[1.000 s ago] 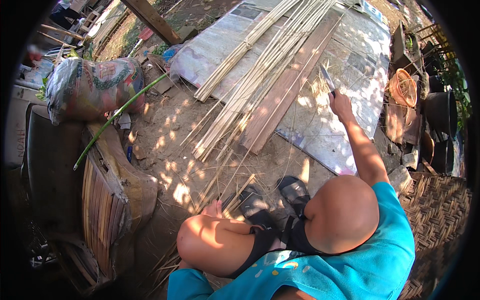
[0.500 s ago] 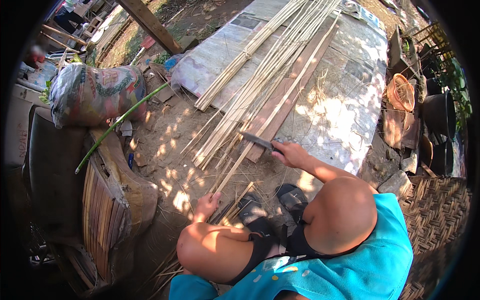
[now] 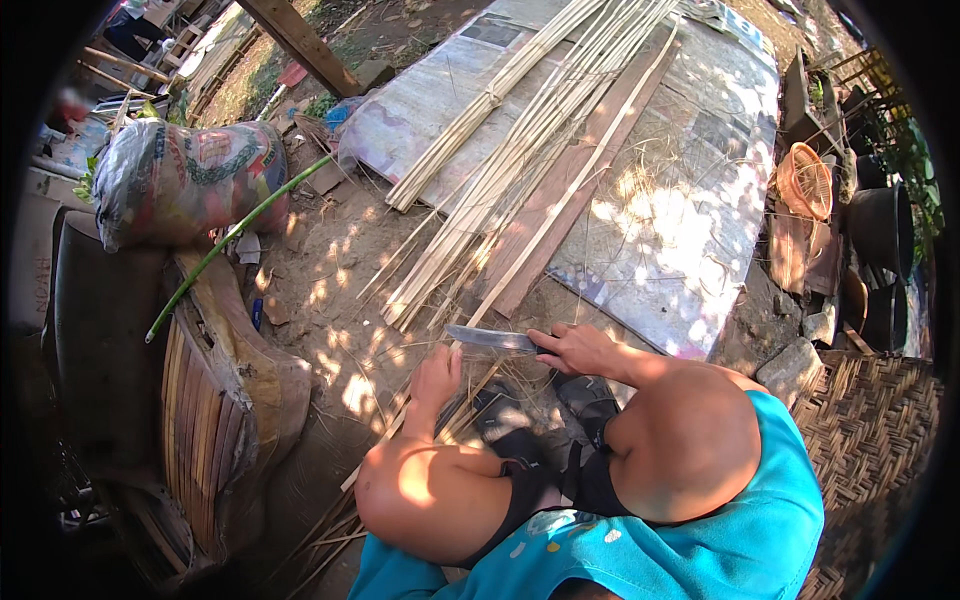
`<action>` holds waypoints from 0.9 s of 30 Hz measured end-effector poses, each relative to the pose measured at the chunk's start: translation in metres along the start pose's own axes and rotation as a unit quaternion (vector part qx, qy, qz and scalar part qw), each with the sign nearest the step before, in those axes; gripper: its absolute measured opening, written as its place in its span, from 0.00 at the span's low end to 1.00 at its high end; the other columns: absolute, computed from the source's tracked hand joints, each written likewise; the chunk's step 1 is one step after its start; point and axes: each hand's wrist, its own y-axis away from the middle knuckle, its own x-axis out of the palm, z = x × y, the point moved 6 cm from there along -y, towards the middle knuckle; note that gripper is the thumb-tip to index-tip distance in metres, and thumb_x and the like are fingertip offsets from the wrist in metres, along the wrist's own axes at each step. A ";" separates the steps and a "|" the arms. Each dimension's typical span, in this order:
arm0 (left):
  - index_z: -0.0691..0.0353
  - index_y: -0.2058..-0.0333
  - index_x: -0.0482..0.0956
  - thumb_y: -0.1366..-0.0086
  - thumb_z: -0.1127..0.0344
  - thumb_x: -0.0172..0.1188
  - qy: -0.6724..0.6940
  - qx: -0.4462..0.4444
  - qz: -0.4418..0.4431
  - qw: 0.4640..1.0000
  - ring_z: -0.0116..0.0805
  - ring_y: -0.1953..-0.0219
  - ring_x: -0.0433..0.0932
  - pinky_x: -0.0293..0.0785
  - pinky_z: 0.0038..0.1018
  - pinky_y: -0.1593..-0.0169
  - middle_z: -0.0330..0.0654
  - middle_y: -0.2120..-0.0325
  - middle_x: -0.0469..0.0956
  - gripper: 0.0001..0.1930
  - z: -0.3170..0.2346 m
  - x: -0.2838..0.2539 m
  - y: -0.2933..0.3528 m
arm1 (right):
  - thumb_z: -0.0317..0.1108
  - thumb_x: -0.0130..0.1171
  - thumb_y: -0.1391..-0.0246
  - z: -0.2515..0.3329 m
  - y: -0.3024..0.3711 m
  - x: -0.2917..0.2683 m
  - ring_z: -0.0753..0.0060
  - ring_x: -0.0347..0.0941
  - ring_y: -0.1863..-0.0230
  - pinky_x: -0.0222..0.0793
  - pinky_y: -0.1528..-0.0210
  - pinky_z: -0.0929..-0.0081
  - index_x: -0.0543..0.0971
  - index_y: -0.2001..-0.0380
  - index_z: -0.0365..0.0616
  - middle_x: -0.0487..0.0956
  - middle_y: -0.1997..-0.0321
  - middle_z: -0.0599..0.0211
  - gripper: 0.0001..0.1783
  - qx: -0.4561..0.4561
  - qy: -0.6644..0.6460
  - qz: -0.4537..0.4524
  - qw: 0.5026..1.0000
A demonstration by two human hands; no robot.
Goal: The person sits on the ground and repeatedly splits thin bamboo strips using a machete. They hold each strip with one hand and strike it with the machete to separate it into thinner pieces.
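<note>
A long, thin pale bamboo strip (image 3: pixel 541 236) slants from the far end of a brown plank (image 3: pixel 518 298) down toward my left side. My left hand (image 3: pixel 437 375) is closed around its near part, in front of my left knee. In my right hand (image 3: pixel 575 350) is the dark handle of a knife (image 3: pixel 495 338), its blade pointing left. The blade crosses the strip just beyond my left fingers; whether its edge bites into the strip I cannot tell. Left of the plank lie many loose bamboo strips (image 3: pixel 470 235) and a tied bundle (image 3: pixel 465 122).
A pale sheet (image 3: pixel 690 200) spreads beneath the plank and strips. To the left stand a stuffed sack (image 3: pixel 190 185), a green stalk (image 3: pixel 235 235) and a slatted wooden piece (image 3: pixel 200 420). An orange basket (image 3: pixel 805 182), dark pots (image 3: pixel 880 230) and woven matting (image 3: pixel 870 430) are at right.
The knife has come nearer along the strip, toward my left hand, and lies more level. My left hand has moved slightly forward and right.
</note>
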 end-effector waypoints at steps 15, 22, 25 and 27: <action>0.64 0.65 0.80 0.21 0.47 0.42 0.039 -0.086 0.062 0.994 0.69 0.60 0.80 0.73 0.59 0.55 0.65 0.67 0.80 0.27 0.049 0.014 0.067 | 0.55 0.49 0.29 0.049 -0.003 0.038 0.36 0.81 0.65 0.78 0.62 0.46 0.71 0.36 0.52 0.81 0.61 0.43 0.27 -0.081 -0.028 0.081 0.993; 0.62 0.58 0.79 0.22 0.44 0.44 0.123 -0.113 0.092 0.982 0.72 0.61 0.79 0.73 0.60 0.55 0.64 0.65 0.82 0.25 0.097 0.038 0.080 | 0.46 0.54 0.30 -0.120 -0.061 -0.092 0.35 0.80 0.66 0.74 0.63 0.44 0.75 0.49 0.41 0.82 0.71 0.43 0.19 0.184 0.037 -0.116 0.975; 0.64 0.56 0.74 0.22 0.46 0.45 0.062 0.011 0.014 0.998 0.73 0.62 0.80 0.74 0.61 0.56 0.68 0.67 0.81 0.23 -0.017 0.021 0.014 | 0.51 0.55 0.31 0.012 -0.004 0.006 0.36 0.80 0.67 0.77 0.64 0.45 0.74 0.39 0.51 0.81 0.62 0.45 0.24 -0.003 0.000 -0.019 1.000; 0.63 0.57 0.72 0.22 0.47 0.45 0.014 -0.025 0.057 0.998 0.73 0.65 0.80 0.74 0.61 0.58 0.69 0.70 0.81 0.22 -0.025 0.028 0.014 | 0.52 0.56 0.32 0.045 0.006 0.014 0.38 0.80 0.70 0.78 0.66 0.47 0.74 0.38 0.53 0.81 0.64 0.48 0.26 -0.093 0.022 0.042 0.995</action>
